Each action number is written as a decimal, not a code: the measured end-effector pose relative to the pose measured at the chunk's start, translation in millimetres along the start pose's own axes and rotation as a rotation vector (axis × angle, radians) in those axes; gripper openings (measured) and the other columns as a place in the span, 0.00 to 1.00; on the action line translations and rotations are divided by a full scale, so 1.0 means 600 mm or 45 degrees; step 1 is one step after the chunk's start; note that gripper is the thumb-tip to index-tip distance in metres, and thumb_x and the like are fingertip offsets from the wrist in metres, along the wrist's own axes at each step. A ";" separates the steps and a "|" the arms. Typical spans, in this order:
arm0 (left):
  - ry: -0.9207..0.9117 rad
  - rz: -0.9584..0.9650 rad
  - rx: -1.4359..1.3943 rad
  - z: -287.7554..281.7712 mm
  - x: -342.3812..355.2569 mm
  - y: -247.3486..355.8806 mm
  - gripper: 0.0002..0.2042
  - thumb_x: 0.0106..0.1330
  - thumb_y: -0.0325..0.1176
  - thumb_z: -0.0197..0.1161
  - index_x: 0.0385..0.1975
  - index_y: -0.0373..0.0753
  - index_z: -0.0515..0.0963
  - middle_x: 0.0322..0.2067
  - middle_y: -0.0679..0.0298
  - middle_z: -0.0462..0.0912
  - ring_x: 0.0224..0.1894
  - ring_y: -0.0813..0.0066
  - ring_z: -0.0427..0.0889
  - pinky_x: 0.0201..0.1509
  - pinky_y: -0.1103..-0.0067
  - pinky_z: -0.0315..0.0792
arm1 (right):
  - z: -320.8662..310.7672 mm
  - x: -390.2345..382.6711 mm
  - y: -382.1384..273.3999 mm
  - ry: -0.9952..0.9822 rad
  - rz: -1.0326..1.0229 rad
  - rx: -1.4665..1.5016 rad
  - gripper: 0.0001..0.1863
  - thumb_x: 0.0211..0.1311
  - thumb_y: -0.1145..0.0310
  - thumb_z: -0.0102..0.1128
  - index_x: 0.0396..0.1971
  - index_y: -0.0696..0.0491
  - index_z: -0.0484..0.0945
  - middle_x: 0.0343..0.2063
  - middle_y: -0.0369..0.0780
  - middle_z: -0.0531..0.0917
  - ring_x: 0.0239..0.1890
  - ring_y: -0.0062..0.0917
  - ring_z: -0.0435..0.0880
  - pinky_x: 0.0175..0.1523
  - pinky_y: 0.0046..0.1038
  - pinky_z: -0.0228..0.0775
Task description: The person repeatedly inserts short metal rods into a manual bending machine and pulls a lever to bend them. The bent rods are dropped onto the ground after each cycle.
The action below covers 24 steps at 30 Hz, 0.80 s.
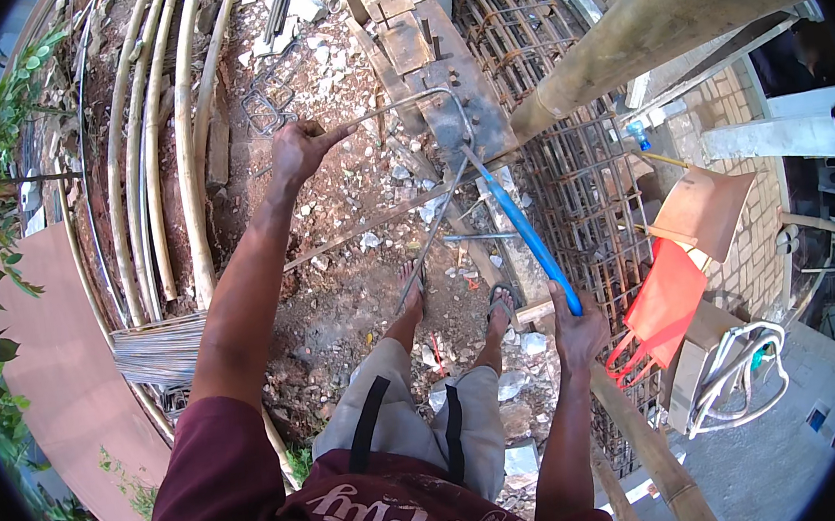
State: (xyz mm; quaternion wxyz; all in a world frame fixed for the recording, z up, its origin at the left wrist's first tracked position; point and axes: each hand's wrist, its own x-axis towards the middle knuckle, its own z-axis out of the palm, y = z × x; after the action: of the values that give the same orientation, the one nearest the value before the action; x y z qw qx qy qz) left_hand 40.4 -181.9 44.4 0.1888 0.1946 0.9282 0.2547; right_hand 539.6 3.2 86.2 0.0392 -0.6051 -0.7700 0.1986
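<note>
My left hand [298, 151] has its fingers clenched on one end of a thin steel rod [393, 109], which lies ahead and to the right of them, its held length running crosswise toward the table [496, 132]. There it turns a corner and comes back toward me to the head of a blue lever [525, 225]. What looks like its remaining length slants back near-left, toward the feet. My right hand [580, 330] has its fingers wrapped around the lever's near end; the lever runs diagonally away and leftward, meeting the rod over the table. The left hand looks nearer the corner.

The rod is dull brown and slender, the lever a smooth, round blue tube. Short dark pegs [453, 71] stand on the table's worn grey top. Beyond it lies a rusty rebar cage [567, 146]; on my left, long pale bamboo poles [191, 182] rest on rubbly earth.
</note>
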 end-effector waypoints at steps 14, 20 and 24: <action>-0.070 -0.129 0.070 -0.004 -0.004 0.012 0.34 0.53 0.69 0.82 0.11 0.41 0.79 0.12 0.71 0.72 0.19 0.79 0.71 0.28 0.72 0.66 | -0.015 0.043 0.024 -0.227 -0.195 0.067 0.31 0.65 0.36 0.73 0.23 0.52 0.81 0.15 0.42 0.76 0.18 0.38 0.76 0.29 0.44 0.66; -0.032 -0.115 0.008 0.002 -0.002 0.006 0.34 0.51 0.71 0.80 0.11 0.46 0.74 0.12 0.72 0.72 0.16 0.81 0.68 0.24 0.75 0.62 | -0.021 0.070 0.041 -0.177 -0.300 -0.082 0.31 0.65 0.37 0.73 0.23 0.52 0.81 0.16 0.43 0.78 0.19 0.40 0.78 0.29 0.44 0.66; -0.080 -0.131 0.020 0.000 0.001 0.007 0.34 0.51 0.71 0.80 0.10 0.47 0.74 0.12 0.73 0.72 0.15 0.81 0.67 0.24 0.75 0.62 | -0.036 0.068 0.035 -0.485 -0.214 0.107 0.29 0.68 0.39 0.72 0.29 0.55 0.85 0.14 0.42 0.73 0.18 0.29 0.70 0.28 0.41 0.62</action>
State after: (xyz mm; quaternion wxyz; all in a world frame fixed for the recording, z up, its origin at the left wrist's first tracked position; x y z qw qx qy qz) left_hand 41.2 -178.2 46.6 0.2291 0.1561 0.9326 0.2311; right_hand 554.3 51.2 91.4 -0.0654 -0.4882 -0.8023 0.3372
